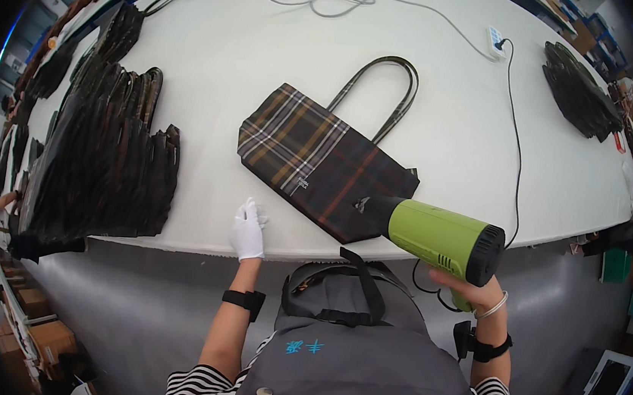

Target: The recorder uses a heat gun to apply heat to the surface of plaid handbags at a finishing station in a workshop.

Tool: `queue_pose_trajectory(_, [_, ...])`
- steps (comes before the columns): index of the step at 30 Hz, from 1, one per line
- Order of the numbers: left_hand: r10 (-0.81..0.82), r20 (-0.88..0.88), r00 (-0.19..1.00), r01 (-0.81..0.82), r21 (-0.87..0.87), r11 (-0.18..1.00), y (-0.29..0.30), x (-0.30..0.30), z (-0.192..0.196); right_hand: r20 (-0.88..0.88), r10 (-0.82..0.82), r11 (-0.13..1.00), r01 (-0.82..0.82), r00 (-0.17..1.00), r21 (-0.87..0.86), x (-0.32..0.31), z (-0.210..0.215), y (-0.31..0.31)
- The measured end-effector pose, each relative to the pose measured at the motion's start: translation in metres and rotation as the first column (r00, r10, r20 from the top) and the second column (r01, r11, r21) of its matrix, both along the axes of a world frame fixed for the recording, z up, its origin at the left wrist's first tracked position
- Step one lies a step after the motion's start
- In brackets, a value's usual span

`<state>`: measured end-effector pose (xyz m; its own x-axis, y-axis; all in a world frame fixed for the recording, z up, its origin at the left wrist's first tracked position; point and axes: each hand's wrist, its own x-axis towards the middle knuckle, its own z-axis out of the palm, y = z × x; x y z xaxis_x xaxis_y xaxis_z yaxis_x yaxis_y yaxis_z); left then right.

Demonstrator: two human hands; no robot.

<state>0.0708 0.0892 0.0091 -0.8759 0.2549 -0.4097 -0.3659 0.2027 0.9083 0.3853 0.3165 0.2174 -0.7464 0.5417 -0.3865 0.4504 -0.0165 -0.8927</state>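
A dark plaid tote bag (302, 147) lies flat on the white table, its looped handles (410, 92) stretched away from me. In my right hand (486, 294) is the handle of a green heat gun (435, 232). The black nozzle (377, 212) points left, at the bag's near right corner, and appears very close to the fabric. My left hand (249, 233), in a white glove, rests on the table left of the bag and apart from it. Its fingers stretch forward and hold nothing.
A thick pile of dark bags (107, 154) stands on the table's left side. Another dark stack (579, 93) lies at the far right. A black cord runs from the heat gun's side to a white power strip (497, 43). A grey cable (343, 0) loops across the back.
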Motion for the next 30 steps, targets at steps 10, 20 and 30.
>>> queue_pose_trajectory(10, [-0.424, -0.774, 0.471, -0.148, -0.543, 0.827, -0.024, -0.003, 0.009, -0.103, -0.024, 0.997, 0.032, 0.994, 0.071, -0.056, -0.014, -0.006])
queue_pose_trajectory(20, [-0.417, -0.785, 0.459, -0.177, -0.54, 0.823, -0.028, -0.007, 0.008, -0.107, -0.355, 0.932, 0.36, 0.929, 0.031, -0.096, -0.023, 0.004])
queue_pose_trajectory(30, [-0.428, -0.772, 0.47, -0.145, -0.546, 0.825, -0.029, -0.009, 0.009, -0.162, -0.119, 0.98, 0.09, 0.98, -0.176, -0.144, -0.012, -0.017])
